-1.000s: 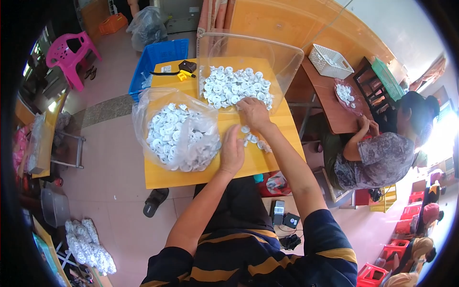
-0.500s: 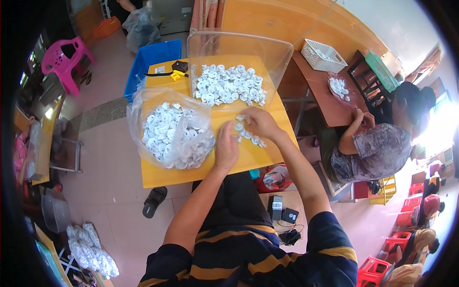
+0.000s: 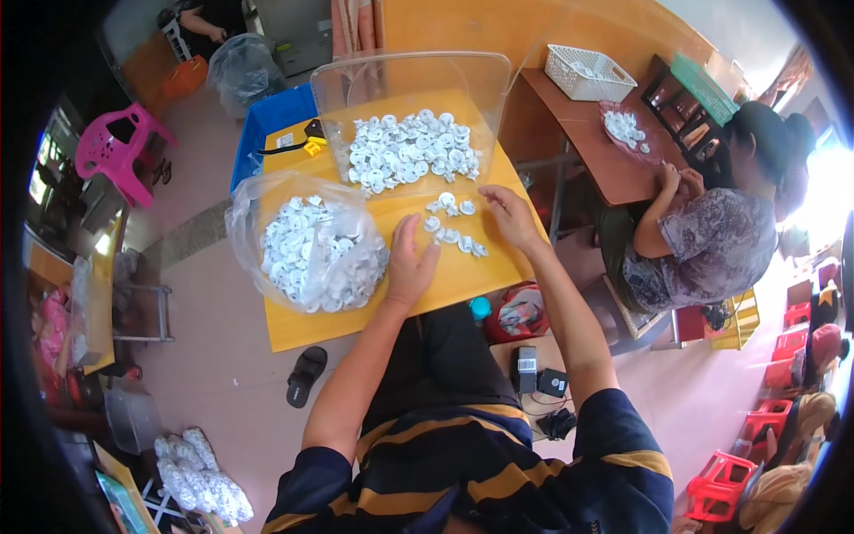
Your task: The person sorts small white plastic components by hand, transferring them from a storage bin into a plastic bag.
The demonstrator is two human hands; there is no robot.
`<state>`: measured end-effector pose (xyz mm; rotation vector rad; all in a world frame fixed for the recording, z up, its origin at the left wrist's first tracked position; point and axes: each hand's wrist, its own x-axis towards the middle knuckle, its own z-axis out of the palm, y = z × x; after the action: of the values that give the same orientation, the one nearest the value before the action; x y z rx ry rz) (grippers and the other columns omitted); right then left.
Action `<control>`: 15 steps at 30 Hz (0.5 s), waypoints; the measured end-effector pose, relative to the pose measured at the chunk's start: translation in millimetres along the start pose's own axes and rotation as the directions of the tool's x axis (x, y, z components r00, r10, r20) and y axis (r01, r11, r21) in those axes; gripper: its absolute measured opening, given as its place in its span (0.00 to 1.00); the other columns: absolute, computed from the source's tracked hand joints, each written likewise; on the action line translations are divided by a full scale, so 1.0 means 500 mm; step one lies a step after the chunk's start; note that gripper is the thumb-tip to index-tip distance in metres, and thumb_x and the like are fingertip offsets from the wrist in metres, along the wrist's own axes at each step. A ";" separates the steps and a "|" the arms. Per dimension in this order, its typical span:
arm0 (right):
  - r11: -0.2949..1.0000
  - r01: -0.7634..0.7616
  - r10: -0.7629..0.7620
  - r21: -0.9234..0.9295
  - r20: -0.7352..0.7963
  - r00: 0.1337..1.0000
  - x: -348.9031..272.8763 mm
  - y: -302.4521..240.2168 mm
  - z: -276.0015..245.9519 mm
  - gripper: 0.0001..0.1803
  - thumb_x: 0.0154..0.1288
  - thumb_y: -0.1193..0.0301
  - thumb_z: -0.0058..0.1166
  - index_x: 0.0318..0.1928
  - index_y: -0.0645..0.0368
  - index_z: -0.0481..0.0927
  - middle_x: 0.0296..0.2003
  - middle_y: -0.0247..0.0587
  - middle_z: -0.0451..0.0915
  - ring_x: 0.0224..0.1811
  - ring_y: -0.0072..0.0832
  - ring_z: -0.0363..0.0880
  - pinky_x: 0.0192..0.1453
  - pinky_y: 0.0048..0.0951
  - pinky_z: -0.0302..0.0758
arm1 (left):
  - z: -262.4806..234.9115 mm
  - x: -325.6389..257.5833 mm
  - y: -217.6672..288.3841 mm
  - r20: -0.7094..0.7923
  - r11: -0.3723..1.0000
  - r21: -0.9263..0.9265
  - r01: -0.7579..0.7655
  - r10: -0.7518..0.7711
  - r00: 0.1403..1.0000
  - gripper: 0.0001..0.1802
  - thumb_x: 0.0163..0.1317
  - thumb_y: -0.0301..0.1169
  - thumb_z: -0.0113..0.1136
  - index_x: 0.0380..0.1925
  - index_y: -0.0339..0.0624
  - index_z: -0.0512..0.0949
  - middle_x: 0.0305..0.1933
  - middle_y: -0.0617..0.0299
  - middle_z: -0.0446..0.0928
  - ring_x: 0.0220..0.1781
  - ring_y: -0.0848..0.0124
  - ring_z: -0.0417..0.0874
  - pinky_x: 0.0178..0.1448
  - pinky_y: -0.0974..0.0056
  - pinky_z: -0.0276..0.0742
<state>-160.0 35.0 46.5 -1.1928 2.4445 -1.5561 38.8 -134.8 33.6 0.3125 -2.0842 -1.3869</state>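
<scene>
Several small white round plastic parts (image 3: 451,236) lie loose on the yellow tabletop (image 3: 311,333) between my two hands. My left hand (image 3: 410,265) rests just left of them, fingers stretched out and holding nothing. On their right side, my right hand (image 3: 513,217) is held with fingers apart and nothing in it. Beyond them stands a clear plastic bin (image 3: 321,100), its floor covered with a heap of the same white parts (image 3: 414,147). Left of my left hand, an open clear plastic bag (image 3: 245,214) is full of similar parts.
A yellow and black tape measure (image 3: 313,140) lies by the bin, near a blue crate (image 3: 252,133). To the right, a person (image 3: 703,240) sits at a brown table (image 3: 569,138) holding a white basket (image 3: 592,78) and a dish of parts (image 3: 625,127). A black slipper (image 3: 306,376) lies on the floor.
My right hand has drawn away to the right from the loose parts and spread its fingers. More loose parts now show near the bin. The view has shifted slightly.
</scene>
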 end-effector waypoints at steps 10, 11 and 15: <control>0.997 -0.062 0.067 0.049 -0.107 0.992 -0.100 -0.040 0.004 0.22 0.74 0.70 0.51 0.65 0.62 0.76 0.60 0.55 0.79 0.63 0.47 0.80 0.67 0.40 0.75 | -0.030 0.024 0.020 0.249 0.890 0.425 -0.168 0.064 0.966 0.49 0.53 0.36 0.74 0.74 0.37 0.62 0.77 0.31 0.58 0.79 0.36 0.60 0.82 0.45 0.59; 0.996 -0.067 0.073 0.056 -0.114 0.991 -0.104 -0.044 0.006 0.22 0.73 0.70 0.51 0.65 0.62 0.76 0.60 0.55 0.79 0.63 0.47 0.80 0.68 0.40 0.75 | -0.028 0.025 0.023 0.258 0.888 0.426 -0.172 0.064 0.964 0.49 0.53 0.36 0.74 0.74 0.37 0.62 0.77 0.31 0.58 0.79 0.36 0.60 0.82 0.45 0.59; 0.994 -0.080 0.089 0.068 -0.149 0.985 -0.116 -0.040 0.015 0.22 0.73 0.70 0.51 0.64 0.63 0.76 0.59 0.56 0.80 0.62 0.48 0.80 0.68 0.40 0.75 | -0.019 0.024 0.019 0.249 0.873 0.460 -0.165 0.051 0.967 0.50 0.52 0.37 0.74 0.74 0.37 0.62 0.78 0.33 0.59 0.79 0.38 0.60 0.82 0.46 0.59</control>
<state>-104.4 59.7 36.6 -0.9815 2.4797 -1.7447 36.4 -143.9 49.0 0.2338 -2.5868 -0.8543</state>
